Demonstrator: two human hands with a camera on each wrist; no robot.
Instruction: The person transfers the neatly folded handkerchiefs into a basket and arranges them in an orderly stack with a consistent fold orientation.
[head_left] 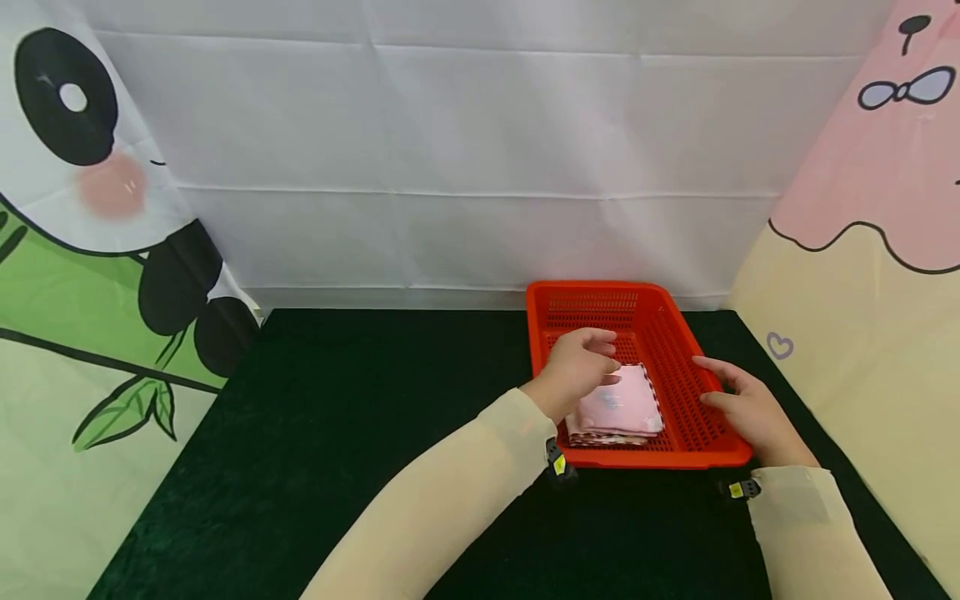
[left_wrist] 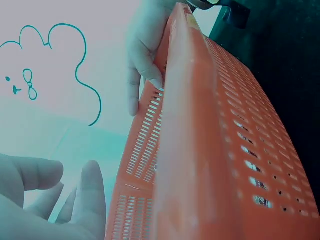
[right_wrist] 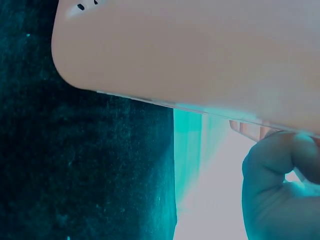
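Observation:
A red plastic basket [head_left: 675, 459] with slotted walls rests on the dark green cloth, and a small stack of folded cloths [head_left: 617, 408] lies inside at its near left. The top cloth is pink with a patterned edge. My left hand [head_left: 576, 368] hovers over the stack, its fingers loosely bent and holding nothing. In the left wrist view the left hand's fingers [left_wrist: 91, 200] stand apart from the thumb. My right hand [head_left: 753, 412] holds the basket's right rim, thumb towards the inside. In the right wrist view the bent right hand [right_wrist: 280, 190] is right at the basket's edge.
The dark green cloth [head_left: 337, 433] covers the table, its far edge meeting a white curtain [head_left: 450, 150]. Cartoon-printed sheets stand at both sides, a green and white one [head_left: 75, 292] on the left and a pink and cream one [head_left: 862, 317] close to the right hand.

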